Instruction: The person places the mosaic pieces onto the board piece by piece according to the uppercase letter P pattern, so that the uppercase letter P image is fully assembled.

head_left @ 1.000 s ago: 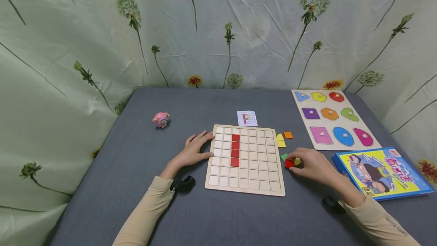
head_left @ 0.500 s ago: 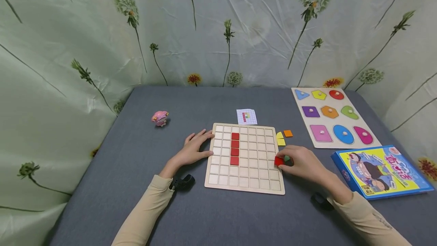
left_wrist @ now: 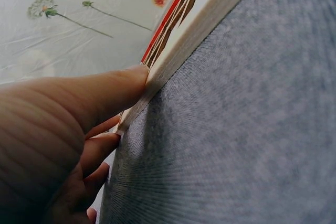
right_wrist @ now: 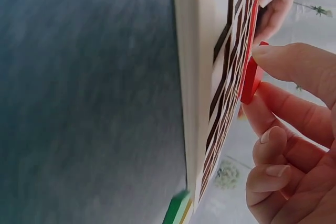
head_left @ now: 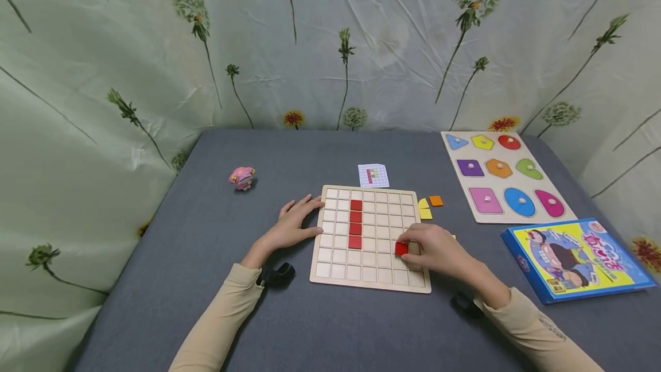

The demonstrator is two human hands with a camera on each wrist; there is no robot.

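Note:
A wooden grid board [head_left: 369, 272] lies flat on the table, with several red square tiles [head_left: 356, 217] in one column. My left hand [head_left: 290, 227] touches the board's left edge, fingers extended; the left wrist view shows the thumb [left_wrist: 123, 87] against that edge. Over the board's right part, my right hand [head_left: 439, 250] pinches a red square tile [head_left: 401, 248] between thumb and fingers. In the right wrist view that tile [right_wrist: 252, 80] is held tilted above the grid. A green tile [right_wrist: 176, 208] lies beside the board; the right hand mostly hides that spot in the head view.
Yellow tiles [head_left: 424, 209] and an orange tile [head_left: 436, 201] lie right of the board. A printed grid card [head_left: 373, 176] sits behind it. Farther right are a knobbed shape puzzle [head_left: 485, 183] and a blue box [head_left: 578, 260]. A pink toy [head_left: 241, 178] stands back left.
My right hand has carried the red tile leftward, from beside the board to above its right columns. The left hand stays at the left edge.

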